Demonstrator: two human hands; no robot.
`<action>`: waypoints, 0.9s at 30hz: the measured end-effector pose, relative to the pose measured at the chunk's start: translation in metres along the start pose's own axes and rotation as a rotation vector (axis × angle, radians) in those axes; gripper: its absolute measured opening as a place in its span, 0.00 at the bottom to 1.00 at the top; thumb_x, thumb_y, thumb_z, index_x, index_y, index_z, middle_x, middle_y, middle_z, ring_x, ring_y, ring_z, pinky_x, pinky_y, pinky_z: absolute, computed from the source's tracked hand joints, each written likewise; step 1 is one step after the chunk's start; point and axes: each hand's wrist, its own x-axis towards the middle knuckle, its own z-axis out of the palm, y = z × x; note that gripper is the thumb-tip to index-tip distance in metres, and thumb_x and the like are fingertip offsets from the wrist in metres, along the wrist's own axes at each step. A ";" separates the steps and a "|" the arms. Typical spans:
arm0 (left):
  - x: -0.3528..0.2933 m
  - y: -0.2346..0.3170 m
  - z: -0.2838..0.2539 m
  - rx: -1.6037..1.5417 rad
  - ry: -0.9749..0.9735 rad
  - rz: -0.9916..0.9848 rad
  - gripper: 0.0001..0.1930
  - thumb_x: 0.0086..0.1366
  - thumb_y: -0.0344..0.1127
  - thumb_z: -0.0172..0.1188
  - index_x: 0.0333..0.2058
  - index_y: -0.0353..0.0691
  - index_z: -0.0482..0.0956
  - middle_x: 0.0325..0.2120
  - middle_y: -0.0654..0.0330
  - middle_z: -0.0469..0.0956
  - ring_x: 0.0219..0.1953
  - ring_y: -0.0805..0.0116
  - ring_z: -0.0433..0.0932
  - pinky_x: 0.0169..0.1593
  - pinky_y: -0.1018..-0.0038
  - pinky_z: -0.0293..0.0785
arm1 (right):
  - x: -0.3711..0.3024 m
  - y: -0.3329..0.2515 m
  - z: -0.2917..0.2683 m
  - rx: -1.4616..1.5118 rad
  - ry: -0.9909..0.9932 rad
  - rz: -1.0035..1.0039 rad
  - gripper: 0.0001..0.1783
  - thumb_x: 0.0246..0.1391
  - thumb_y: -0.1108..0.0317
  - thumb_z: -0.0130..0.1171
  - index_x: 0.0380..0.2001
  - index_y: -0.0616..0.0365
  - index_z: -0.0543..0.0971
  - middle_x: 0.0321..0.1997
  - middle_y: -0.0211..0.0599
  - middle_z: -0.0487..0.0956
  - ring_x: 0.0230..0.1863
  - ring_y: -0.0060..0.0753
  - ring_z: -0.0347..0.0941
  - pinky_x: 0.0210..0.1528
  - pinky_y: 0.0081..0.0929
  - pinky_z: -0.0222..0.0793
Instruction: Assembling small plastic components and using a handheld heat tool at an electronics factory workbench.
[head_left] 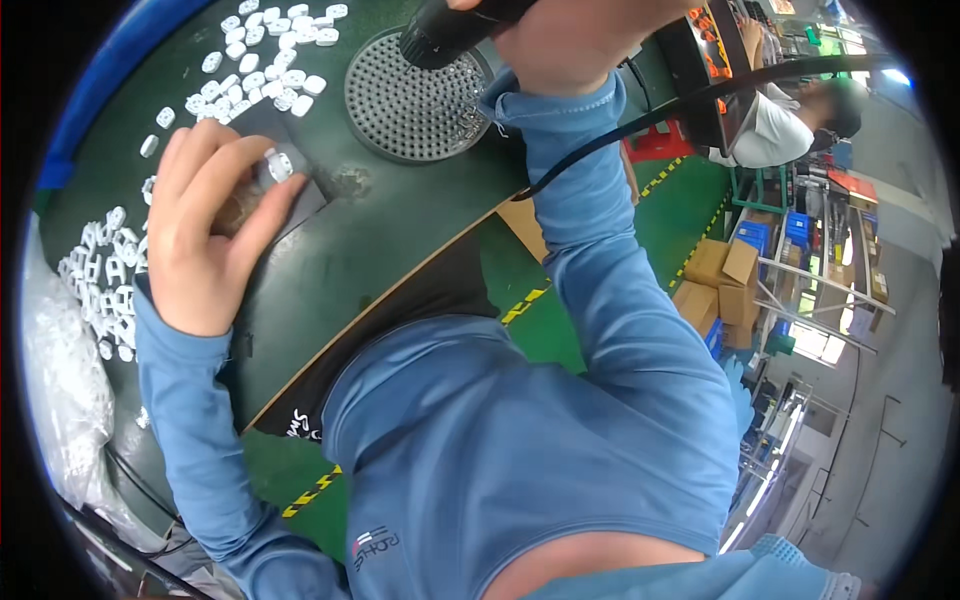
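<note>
My left hand (195, 225) pinches a small white plastic part (280, 165) between thumb and index finger. It does so above a dark grey square pad (312, 200) on the green table. My right hand (580, 45) is wrapped round a black electric screwdriver (445, 38), partly cut off by the upper edge. The tool's black nose is over a round grey tray (375, 140) full of small holes. Tiny shiny screws (468, 122) lie at the tray's right side. Loose white plastic parts (250, 62) are scattered beyond my left hand.
Another heap of white parts (105, 265) sits left of my left wrist, beside a clear plastic bag (75, 390). A black cable (640, 120) crosses over my right forearm. A co-worker (785, 125) sits at the far right, near shelves with cardboard boxes (722, 280).
</note>
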 end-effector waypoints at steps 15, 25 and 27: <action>-0.007 -0.001 -0.003 0.041 -0.024 -0.017 0.15 0.50 0.24 0.70 0.37 0.31 0.78 0.30 0.56 0.71 0.32 0.62 0.70 0.38 0.70 0.67 | 0.002 -0.003 0.005 -0.067 0.192 0.040 0.36 0.60 0.37 0.49 0.42 0.68 0.70 0.17 0.37 0.70 0.14 0.28 0.66 0.18 0.21 0.62; -0.009 -0.005 -0.003 0.034 -0.026 0.004 0.14 0.52 0.24 0.68 0.38 0.30 0.78 0.31 0.56 0.71 0.33 0.64 0.70 0.39 0.72 0.67 | -0.001 0.025 -0.018 -0.139 -0.069 -0.171 0.34 0.60 0.41 0.53 0.40 0.70 0.71 0.17 0.39 0.71 0.13 0.27 0.66 0.17 0.22 0.62; -0.009 -0.004 -0.002 0.030 -0.024 -0.005 0.14 0.52 0.24 0.68 0.38 0.30 0.78 0.31 0.56 0.71 0.33 0.64 0.70 0.39 0.72 0.67 | -0.002 0.026 -0.017 -0.106 -0.059 -0.168 0.34 0.60 0.41 0.53 0.40 0.70 0.71 0.17 0.39 0.71 0.13 0.27 0.66 0.17 0.22 0.62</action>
